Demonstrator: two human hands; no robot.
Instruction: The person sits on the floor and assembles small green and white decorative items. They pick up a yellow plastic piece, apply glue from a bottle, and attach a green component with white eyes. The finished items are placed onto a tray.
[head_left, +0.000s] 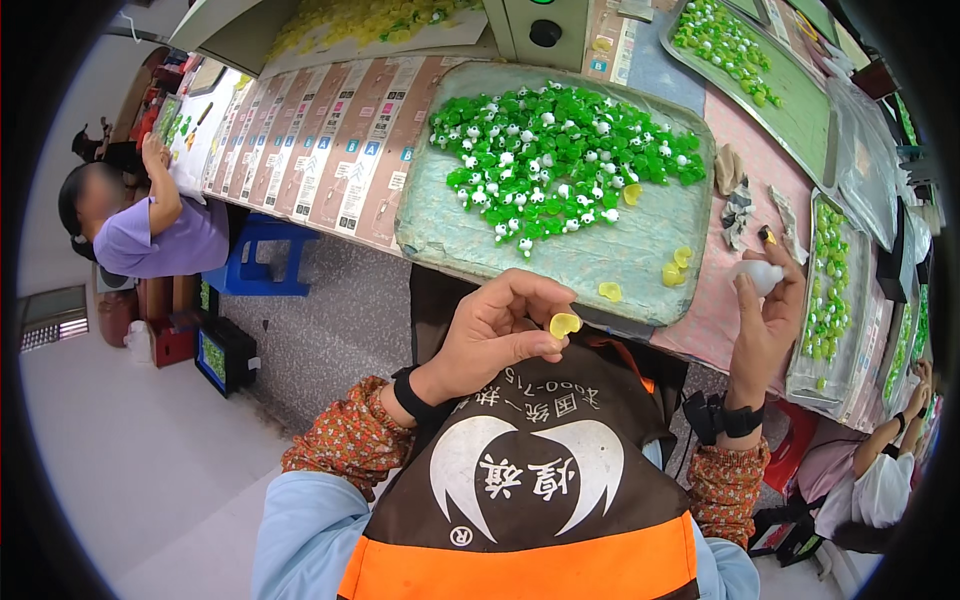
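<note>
Head view: left hand (497, 335) pinching small yellow heart-shaped piece (564, 324) between thumb and fingertips, held just below near edge of pale green tray (450, 235), likely lifted close for handling. Right hand (768, 310) closed around small white bottle (757, 274), nozzle end toward tray's right edge, seemingly kept ready. On tray: heap of green pieces with white dots (560, 150) at far side, few loose yellow pieces (676, 266) near right corner. Beyond tray's right: second tray with green pieces (828, 290). Far left of tray: seated person in purple top (170, 240).
</note>
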